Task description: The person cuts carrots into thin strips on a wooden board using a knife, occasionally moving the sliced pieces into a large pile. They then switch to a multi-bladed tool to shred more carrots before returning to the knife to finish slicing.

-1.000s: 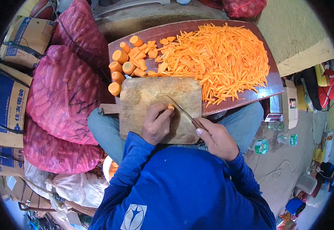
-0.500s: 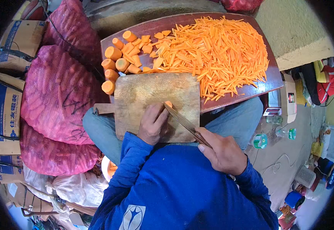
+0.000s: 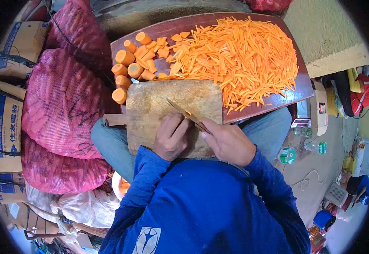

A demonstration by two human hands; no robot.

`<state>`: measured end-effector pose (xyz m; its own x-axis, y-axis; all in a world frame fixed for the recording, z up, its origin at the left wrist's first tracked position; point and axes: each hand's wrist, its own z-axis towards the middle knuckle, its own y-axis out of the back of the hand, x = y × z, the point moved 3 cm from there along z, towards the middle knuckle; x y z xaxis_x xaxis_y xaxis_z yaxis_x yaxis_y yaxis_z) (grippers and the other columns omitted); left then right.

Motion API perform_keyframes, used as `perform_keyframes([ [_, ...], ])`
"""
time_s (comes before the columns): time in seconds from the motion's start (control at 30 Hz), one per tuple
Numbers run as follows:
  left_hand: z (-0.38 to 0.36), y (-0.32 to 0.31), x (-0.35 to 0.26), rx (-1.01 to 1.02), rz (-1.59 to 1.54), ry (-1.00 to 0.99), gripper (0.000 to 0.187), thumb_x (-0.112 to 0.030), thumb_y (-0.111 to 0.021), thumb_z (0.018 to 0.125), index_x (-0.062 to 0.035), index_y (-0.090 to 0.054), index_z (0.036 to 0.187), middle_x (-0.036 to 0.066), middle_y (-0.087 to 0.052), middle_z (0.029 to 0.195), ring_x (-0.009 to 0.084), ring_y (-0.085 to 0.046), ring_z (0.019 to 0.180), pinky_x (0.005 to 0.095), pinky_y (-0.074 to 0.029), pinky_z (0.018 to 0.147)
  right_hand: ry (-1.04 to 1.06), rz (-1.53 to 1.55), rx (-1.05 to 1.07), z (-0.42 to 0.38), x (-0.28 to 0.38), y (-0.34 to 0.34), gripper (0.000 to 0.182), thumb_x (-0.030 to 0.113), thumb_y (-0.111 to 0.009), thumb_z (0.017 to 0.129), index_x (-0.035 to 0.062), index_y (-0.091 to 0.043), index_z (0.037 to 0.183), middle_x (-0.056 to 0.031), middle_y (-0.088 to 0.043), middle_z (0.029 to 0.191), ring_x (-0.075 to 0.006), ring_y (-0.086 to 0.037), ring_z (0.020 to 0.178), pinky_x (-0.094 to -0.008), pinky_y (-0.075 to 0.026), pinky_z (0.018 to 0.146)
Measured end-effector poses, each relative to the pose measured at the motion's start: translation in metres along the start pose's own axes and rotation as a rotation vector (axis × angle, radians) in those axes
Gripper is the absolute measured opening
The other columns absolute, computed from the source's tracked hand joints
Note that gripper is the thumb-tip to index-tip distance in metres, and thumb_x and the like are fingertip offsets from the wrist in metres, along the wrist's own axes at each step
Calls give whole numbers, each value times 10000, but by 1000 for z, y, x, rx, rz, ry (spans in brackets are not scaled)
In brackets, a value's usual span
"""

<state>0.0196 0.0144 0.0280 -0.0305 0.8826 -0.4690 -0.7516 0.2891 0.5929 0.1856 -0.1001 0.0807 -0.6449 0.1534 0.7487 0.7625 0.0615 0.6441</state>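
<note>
My right hand (image 3: 230, 142) is wrapped round the handle of a knife (image 3: 184, 113), whose blade points up and left over the wooden cutting board (image 3: 150, 97). Just beyond the blade a small bit of orange carrot (image 3: 188, 113) shows. My left hand (image 3: 171, 136) rests on the board with fingers bent, pressing on a carrot piece mostly hidden by the fingers and blade. Behind the board, thick carrot chunks (image 3: 125, 57) stand at the left of a dark red table (image 3: 193, 21), and a large heap of carrot sticks (image 3: 252, 59) lies at the right.
Pink mesh sacks (image 3: 61, 106) and cardboard boxes (image 3: 2, 122) line the left side. A white bowl (image 3: 116, 184) with carrot pieces sits by the left forearm. Plastic bottles (image 3: 287, 155) and a grey basket (image 3: 336, 194) are on the floor at the right.
My right hand has moved left and up, and the knife now reaches farther over the board, across the carrot piece. My left hand has stayed nearly in place.
</note>
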Motion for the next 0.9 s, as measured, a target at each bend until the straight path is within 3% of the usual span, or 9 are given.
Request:
perform_keyframes([
  [0.27, -8, 2, 3, -6, 13, 46, 528, 50, -758, 640, 45, -717, 1166, 205, -669, 1116, 410, -674, 977, 480, -563, 824, 70, 65, -75, -28, 11, 11, 418, 255, -629, 1076, 25, -539, 1414, -283, -738, 959, -513, -711, 832, -615, -552, 705],
  [0.37, -8, 5, 5, 30, 0, 16, 581, 35, -744, 612, 44, -710, 1192, 206, -670, 1111, 415, -670, 989, 486, -550, 823, -17, 37, -35, -45, 24, 22, 433, 266, -632, 1076, 33, -547, 1432, -265, -747, 1002, -497, -722, 830, -591, -568, 703],
  [0.43, -11, 5, 9, 41, 23, -14, 594, 2, -742, 615, 42, -706, 1206, 205, -679, 1131, 393, -673, 992, 501, -525, 844, -131, 55, 47, -49, 29, 26, 351, 163, -630, 1057, 64, -587, 1390, -232, -734, 1067, -485, -719, 917, -525, -574, 743],
  [0.53, -13, 7, 8, 61, 43, -5, 565, -34, -745, 645, 37, -706, 1204, 203, -691, 1154, 369, -675, 975, 508, -501, 867, -103, 52, 39, -53, 29, 27, 352, 161, -625, 1058, 64, -587, 1395, -229, -736, 1066, -475, -724, 911, -515, -580, 735],
  [0.77, -15, 7, 11, 41, 83, -45, 535, -82, -758, 683, 18, -725, 1208, 187, -708, 1146, 338, -680, 941, 503, -481, 882, -98, 31, 55, -48, 30, 25, 366, 179, -636, 1057, 62, -589, 1401, -230, -734, 1058, -466, -728, 903, -517, -579, 722],
  [0.83, -13, 8, 7, 49, 102, -13, 493, -84, -772, 696, 4, -745, 1180, 168, -720, 1128, 317, -686, 935, 486, -467, 883, -45, -2, 54, -44, 29, 23, 431, 277, -627, 1081, 40, -544, 1430, -256, -749, 1002, -459, -734, 803, -561, -580, 666],
  [0.9, -10, 9, 7, 39, 99, -22, 480, -86, -781, 696, -1, -752, 1167, 157, -726, 1122, 306, -688, 930, 478, -459, 885, -46, -14, 58, -38, 30, 22, 423, 275, -628, 1079, 37, -539, 1418, -256, -750, 990, -459, -734, 802, -563, -577, 663],
])
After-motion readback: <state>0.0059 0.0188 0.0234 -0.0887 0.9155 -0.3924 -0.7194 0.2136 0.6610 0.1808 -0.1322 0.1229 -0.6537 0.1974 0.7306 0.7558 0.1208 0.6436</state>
